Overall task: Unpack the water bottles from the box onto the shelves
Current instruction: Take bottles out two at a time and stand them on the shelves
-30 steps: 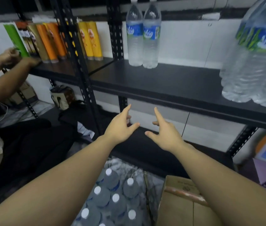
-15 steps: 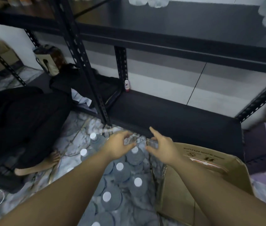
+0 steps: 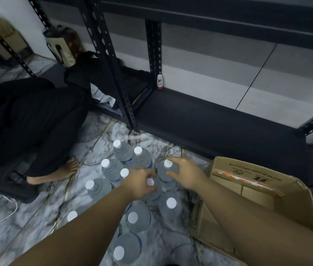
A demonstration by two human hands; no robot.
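Marbled floor [image 3: 171,244]: cluster of upright white-capped water bottles [image 3: 111,169], open cardboard box [image 3: 263,200] just beside them, white cable [image 3: 8,214] at left. Black bottom shelf [image 3: 218,120]: one small white bottle [image 3: 160,82] at its back left corner.

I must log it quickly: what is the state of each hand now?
Left hand: fingers curling round a white-capped clear plastic water bottle.
Right hand: fingers curling round another white-capped clear bottle.

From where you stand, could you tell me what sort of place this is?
Probably a small stockroom: black slotted-steel shelving, water bottles standing on the marble-pattern floor, and an opened cardboard box.
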